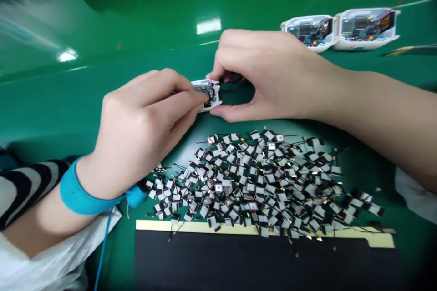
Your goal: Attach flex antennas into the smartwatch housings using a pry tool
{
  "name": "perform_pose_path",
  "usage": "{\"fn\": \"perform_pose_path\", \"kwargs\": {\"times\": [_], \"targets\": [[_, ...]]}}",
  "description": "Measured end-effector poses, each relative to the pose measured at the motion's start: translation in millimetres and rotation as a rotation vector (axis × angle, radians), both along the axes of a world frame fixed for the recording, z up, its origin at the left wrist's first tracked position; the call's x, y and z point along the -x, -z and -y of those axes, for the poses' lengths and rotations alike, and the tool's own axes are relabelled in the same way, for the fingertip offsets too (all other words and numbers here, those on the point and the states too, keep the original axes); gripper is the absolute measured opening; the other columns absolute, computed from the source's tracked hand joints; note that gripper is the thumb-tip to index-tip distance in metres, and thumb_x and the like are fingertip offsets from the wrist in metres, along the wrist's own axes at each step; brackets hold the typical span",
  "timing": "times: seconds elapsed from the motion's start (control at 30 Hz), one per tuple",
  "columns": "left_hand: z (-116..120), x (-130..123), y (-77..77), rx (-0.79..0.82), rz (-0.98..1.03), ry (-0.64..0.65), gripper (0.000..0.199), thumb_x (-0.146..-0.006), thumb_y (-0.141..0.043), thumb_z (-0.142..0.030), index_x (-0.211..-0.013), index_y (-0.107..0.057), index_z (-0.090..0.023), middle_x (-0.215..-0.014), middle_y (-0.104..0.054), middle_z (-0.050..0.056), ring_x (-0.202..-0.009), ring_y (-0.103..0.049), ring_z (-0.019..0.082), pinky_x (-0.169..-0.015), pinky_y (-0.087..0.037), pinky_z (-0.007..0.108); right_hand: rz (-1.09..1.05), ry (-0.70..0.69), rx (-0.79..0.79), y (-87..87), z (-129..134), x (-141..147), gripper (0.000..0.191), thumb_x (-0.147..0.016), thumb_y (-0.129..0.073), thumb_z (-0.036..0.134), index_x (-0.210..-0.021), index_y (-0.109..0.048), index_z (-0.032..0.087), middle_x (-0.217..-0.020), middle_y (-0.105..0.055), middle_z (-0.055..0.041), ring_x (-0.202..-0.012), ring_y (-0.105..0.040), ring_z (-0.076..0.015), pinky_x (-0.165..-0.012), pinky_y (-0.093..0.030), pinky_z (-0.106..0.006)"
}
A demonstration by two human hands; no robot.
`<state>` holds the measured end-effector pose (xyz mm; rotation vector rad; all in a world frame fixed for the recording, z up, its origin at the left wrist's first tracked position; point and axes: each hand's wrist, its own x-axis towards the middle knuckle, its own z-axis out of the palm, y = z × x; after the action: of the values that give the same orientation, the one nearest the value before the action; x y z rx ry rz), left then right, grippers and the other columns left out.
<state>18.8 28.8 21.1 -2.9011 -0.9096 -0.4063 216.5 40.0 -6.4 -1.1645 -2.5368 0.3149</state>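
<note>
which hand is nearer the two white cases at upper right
Right: the right hand sits just below and left of the white cases; the left hand is farther left.

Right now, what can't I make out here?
In the head view:
White case: part of its inside, behind the left hand.
Black object: partly hidden by the right hand.
Slim pointed thing: cut off by the right edge.
Heaped parts: any markings, too small.

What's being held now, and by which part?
White circuit-board housing: right hand grips opposite edges near one end; left hand covers the other, its grip unclear.
</note>
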Motion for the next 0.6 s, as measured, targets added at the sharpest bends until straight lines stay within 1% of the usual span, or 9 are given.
{"fn": "perform_pose_path", "kwargs": {"times": [0.17,0.27,0.4,0.5,0.6], "targets": [[-0.3,-1.2,-0.1,0.081,0.054,-0.026,0.020,-0.085,-0.043,-0.023,-0.090,-0.062,-0.018,-0.085,-0.059,-0.001,-0.080,-0.057,0.013,-0.071,-0.048,0.025,0.002,0.007,0.006,0.1,0.2,0.2,0.030,-0.072,-0.053,0.044,-0.086,-0.052,0.017,-0.089,-0.050,-0.0021,-0.080,-0.049,-0.0152,-0.060,-0.032,-0.023],[-0.5,-1.8,-0.1,0.064,0.045,-0.025,0.019,-0.085,-0.044,-0.022,-0.088,-0.062,-0.019,-0.084,-0.059,-0.001,-0.078,-0.057,0.013,-0.069,-0.047,0.024,0.002,0.005,0.009,0.1,0.1,0.0,0.031,-0.072,-0.053,0.044,-0.086,-0.052,0.017,-0.088,-0.050,-0.0023,-0.080,-0.049,-0.0157,-0.060,-0.032,-0.023],[-0.2,-1.3,0.2,0.063,0.030,-0.022,0.020,-0.086,-0.043,-0.023,-0.090,-0.062,-0.018,-0.086,-0.058,-0.001,-0.080,-0.057,0.012,-0.072,-0.047,0.024,-0.001,0.002,0.010,-0.1,0.2,-0.3,0.030,-0.073,-0.052,0.045,-0.086,-0.051,0.017,-0.088,-0.049,-0.0025,-0.080,-0.049,-0.0158,-0.061,-0.032,-0.024],[0.5,-1.0,0.5,0.025,0.015,-0.008,0.019,-0.085,-0.045,-0.022,-0.090,-0.062,-0.018,-0.086,-0.059,-0.001,-0.078,-0.057,0.013,-0.068,-0.047,0.023,0.005,-0.002,0.019,-0.3,0.3,-0.3,0.030,-0.074,-0.052,0.044,-0.087,-0.051,0.017,-0.089,-0.049,-0.0031,-0.080,-0.048,-0.0155,-0.060,-0.031,-0.024],[1.2,-1.7,0.2,0.034,0.007,-0.023,0.017,-0.084,-0.046,-0.023,-0.089,-0.062,-0.019,-0.086,-0.059,-0.001,-0.077,-0.057,0.013,-0.067,-0.047,0.023,0.003,-0.007,0.016,-0.5,0.4,-0.5,0.030,-0.074,-0.053,0.042,-0.089,-0.052,0.015,-0.089,-0.049,-0.0042,-0.079,-0.047,-0.0158,-0.058,-0.028,-0.024]]}}
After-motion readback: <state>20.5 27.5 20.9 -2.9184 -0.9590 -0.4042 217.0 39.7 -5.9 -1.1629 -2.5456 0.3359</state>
